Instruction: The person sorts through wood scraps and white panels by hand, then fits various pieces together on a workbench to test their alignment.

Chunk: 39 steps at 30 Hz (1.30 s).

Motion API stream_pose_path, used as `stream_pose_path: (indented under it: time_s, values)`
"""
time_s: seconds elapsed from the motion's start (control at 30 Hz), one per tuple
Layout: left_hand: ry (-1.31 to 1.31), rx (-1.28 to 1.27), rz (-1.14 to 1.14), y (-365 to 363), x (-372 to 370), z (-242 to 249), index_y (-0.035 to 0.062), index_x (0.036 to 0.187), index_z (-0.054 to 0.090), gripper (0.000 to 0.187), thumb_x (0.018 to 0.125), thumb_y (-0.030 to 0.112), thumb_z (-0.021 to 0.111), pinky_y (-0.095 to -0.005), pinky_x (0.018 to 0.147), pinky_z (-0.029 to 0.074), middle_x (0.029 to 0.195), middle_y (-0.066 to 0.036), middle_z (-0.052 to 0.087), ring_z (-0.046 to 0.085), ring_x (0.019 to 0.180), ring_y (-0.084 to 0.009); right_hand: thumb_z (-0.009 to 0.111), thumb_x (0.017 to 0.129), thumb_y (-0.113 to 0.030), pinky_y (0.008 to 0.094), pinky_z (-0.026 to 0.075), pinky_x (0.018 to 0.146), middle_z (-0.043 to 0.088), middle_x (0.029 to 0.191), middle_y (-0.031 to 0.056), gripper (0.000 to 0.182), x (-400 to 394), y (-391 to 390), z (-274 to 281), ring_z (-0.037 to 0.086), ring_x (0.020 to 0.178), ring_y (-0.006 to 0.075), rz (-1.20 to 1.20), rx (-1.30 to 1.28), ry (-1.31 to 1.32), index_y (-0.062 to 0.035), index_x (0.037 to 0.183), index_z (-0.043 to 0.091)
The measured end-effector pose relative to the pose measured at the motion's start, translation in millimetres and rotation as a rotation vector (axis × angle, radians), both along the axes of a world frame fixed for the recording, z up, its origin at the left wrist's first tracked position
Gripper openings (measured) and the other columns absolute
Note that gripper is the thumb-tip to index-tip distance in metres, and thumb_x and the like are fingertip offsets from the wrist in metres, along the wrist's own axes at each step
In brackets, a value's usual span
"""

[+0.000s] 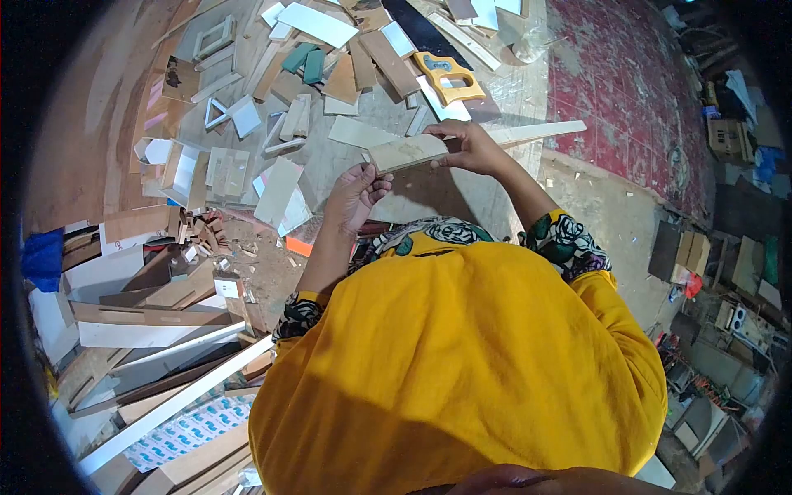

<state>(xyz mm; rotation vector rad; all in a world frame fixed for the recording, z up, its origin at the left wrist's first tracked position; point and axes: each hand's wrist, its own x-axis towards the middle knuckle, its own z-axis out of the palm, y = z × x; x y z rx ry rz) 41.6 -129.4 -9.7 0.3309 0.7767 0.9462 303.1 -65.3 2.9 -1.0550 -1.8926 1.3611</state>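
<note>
Between my two hands is a short, pale wooden board (pixel 407 152), held above the worktable. My left hand (pixel 358 195) pinches its left end, fingers curled. At the other end, my right hand (pixel 467 147) grips it between thumb and fingers. Just behind it lies another pale, flat wood piece (pixel 360 132). A long, light wood strip (pixel 536 131) sticks out to the right beyond my right hand. Farther back rests a handsaw with a yellow handle (pixel 450 77) and a dark blade (pixel 417 29).
Wood offcuts (pixel 388 62) and two green blocks (pixel 304 62) are scattered over the worktable (pixel 487 194). Long boards and strips (pixel 165 334) pile up at lower left. A red, worn surface (pixel 615 99) lies to the right. Boxes (pixel 730 139) and clutter line the far right.
</note>
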Motion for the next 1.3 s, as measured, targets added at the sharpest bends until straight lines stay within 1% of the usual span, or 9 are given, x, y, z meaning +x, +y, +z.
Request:
stream_pose_path:
  time_s: [0.23, 0.3, 0.37, 0.5, 0.6, 0.7, 0.73, 1.03, 1.3]
  values:
    - [0.008, -0.021, 0.021, -0.1, -0.4, 3.5, -0.0006, 0.102, 0.056, 0.026, 0.087, 0.02, 0.062, -0.0234, 0.063, 0.053, 0.086, -0.013, 0.065, 0.064, 0.07, -0.0152, 0.08, 0.063, -0.008, 0.0269, 0.048, 0.065, 0.062, 0.089, 0.0056, 0.05, -1.2, -0.4, 0.7, 0.056, 0.075, 0.0137, 0.005, -0.016, 0.018, -0.0055, 0.11, 0.061]
    - [0.022, -0.032, 0.028, 1.8, -2.9, 3.0, -0.0016, 0.107, 0.055, 0.031, 0.087, 0.021, 0.062, -0.0219, 0.061, 0.053, 0.086, -0.012, 0.065, 0.064, 0.069, -0.0138, 0.081, 0.062, -0.012, 0.0288, 0.048, 0.066, 0.062, 0.089, 0.0071, 0.051, -2.1, -2.0, 1.2, 0.057, 0.074, 0.0177, 0.018, 0.072, -0.135, -0.006, 0.11, 0.061]
    - [0.338, -0.065, -0.101, 6.5, -6.7, -1.8, -0.0019, 0.105, 0.056, 0.035, 0.084, 0.025, 0.065, -0.0225, 0.057, 0.053, 0.081, -0.011, 0.065, 0.063, 0.064, -0.0126, 0.081, 0.062, -0.013, 0.0315, 0.048, 0.068, 0.063, 0.09, 0.0081, 0.052, -6.7, -3.5, 1.5, 0.059, 0.075, 0.0211, 0.047, 0.143, -0.246, -0.0065, 0.109, 0.062]
    - [0.5, -0.058, -0.169, 3.3, -7.7, -2.5, -0.0005, 0.1, 0.058, 0.034, 0.083, 0.028, 0.066, -0.0192, 0.056, 0.049, 0.078, -0.009, 0.063, 0.061, 0.062, -0.0106, 0.075, 0.067, -0.022, 0.0381, 0.049, 0.073, 0.064, 0.094, 0.0105, 0.044, -6.3, -7.8, -0.4, 0.062, 0.084, 0.0282, 0.126, 0.387, -0.45, -0.0098, 0.108, 0.063]
    - [0.542, -0.061, -0.181, 0.5, -17.3, -10.7, 0.0002, 0.099, 0.059, 0.031, 0.083, 0.026, 0.065, -0.0176, 0.054, 0.047, 0.077, -0.007, 0.064, 0.06, 0.06, -0.009, 0.066, 0.074, -0.029, 0.0387, 0.049, 0.076, 0.066, 0.093, 0.0105, 0.035, 4.2, -7.1, -13.0, 0.063, 0.086, 0.0292, 0.053, 0.374, -0.796, -0.0129, 0.105, 0.065]
    - [0.568, -0.024, -0.222, 1.6, -22.6, -16.5, 0.0005, 0.097, 0.061, 0.026, 0.084, 0.022, 0.065, -0.0169, 0.053, 0.046, 0.077, -0.006, 0.064, 0.061, 0.062, -0.0084, 0.058, 0.077, -0.033, 0.0386, 0.049, 0.076, 0.066, 0.091, 0.0128, 0.033, 18.9, 5.0, -12.9, 0.063, 0.085, 0.0303, 0.206, 0.103, -0.751, -0.0133, 0.102, 0.067]
    - [0.642, 0.011, -0.226, 1.7, -20.8, -14.4, 0.0011, 0.097, 0.061, 0.024, 0.084, 0.021, 0.064, -0.0181, 0.051, 0.045, 0.077, -0.006, 0.064, 0.06, 0.061, -0.0083, 0.068, 0.069, -0.03, 0.0406, 0.049, 0.072, 0.065, 0.086, 0.0162, 0.036, 20.6, 5.5, -16.6, 0.062, 0.079, 0.0342, 0.182, 0.113, -0.64, -0.0076, 0.097, 0.068]
    - [0.743, 0.491, -0.07, -11.6, -18.6, 8.7, -0.0061, 0.103, 0.061, 0.026, 0.083, 0.01, 0.065, -0.0236, 0.065, 0.049, 0.087, -0.008, 0.064, 0.06, 0.078, -0.0103, 0.07, 0.068, -0.037, 0.0417, 0.048, 0.065, 0.061, 0.074, 0.0112, 0.03, 8.3, -14.2, 43.0, 0.061, 0.074, 0.0306, 0.047, 0.357, -0.689, -0.008, 0.075, 0.067]
    - [1.164, 0.874, -0.023, -20.3, -13.3, 53.6, -0.0029, 0.104, 0.061, 0.03, 0.076, 0.006, 0.068, -0.0263, 0.066, 0.049, 0.085, -0.011, 0.063, 0.06, 0.072, -0.0143, 0.068, 0.074, -0.027, 0.0403, 0.048, 0.061, 0.058, 0.083, 0.008, 0.021, 2.4, -40.4, 66.6, 0.06, 0.073, 0.0296, -0.04, 0.418, -0.621, -0.0079, 0.076, 0.059]
